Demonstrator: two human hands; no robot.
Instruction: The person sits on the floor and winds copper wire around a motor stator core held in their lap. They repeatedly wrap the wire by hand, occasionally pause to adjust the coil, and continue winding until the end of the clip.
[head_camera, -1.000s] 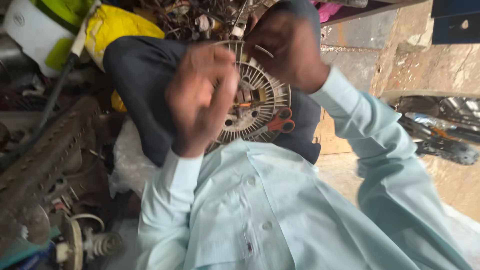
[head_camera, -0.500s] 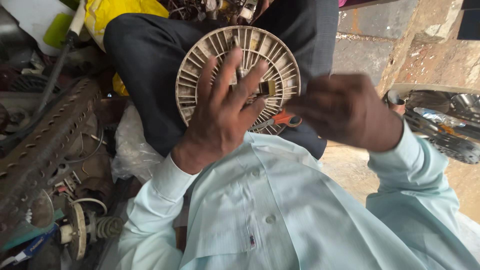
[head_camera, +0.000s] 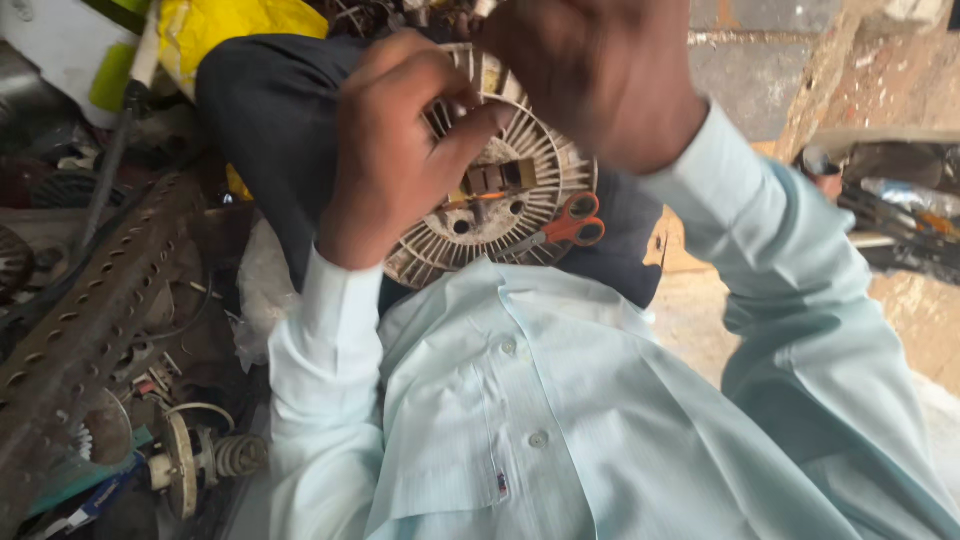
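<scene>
Cluttered workshop floor (head_camera: 700, 300), sandy and bare at right below a rough stone wall (head_camera: 800, 70). Seated there, looking down past a pale blue shirt (head_camera: 560, 430) and dark trousers (head_camera: 270, 110).

Top left: a yellow bag (head_camera: 215, 25), crumpled, tucked just behind the raised knee; beside it a white container (head_camera: 50, 45) with a lime-green patch. No readable labels or signs. Small red-and-blue tag (head_camera: 501, 486) stitched on the shirt pocket.

Left side: a long rusty perforated metal bar (head_camera: 90, 320) lying slantwise, tangled wires and a small motor part with a coiled spring (head_camera: 215, 460) near its lower end. Far right: a heap of dark metal scrap (head_camera: 900, 210), blurred.

On the lap: a round off-white finned disc (head_camera: 490, 215), slots radiating from a dirty hub, a copper-brown block at the centre. Orange-handled scissors (head_camera: 565, 230) resting against the disc's lower right edge.

Left hand (head_camera: 395, 150) over the disc's upper left part, fingers curled, thumb and fingertips pinched together near the fins; whatever is pinched too small to make out. Right hand (head_camera: 590, 75) raised above the disc's top edge, clenched, blurred; contents, if any, impossible to tell.
</scene>
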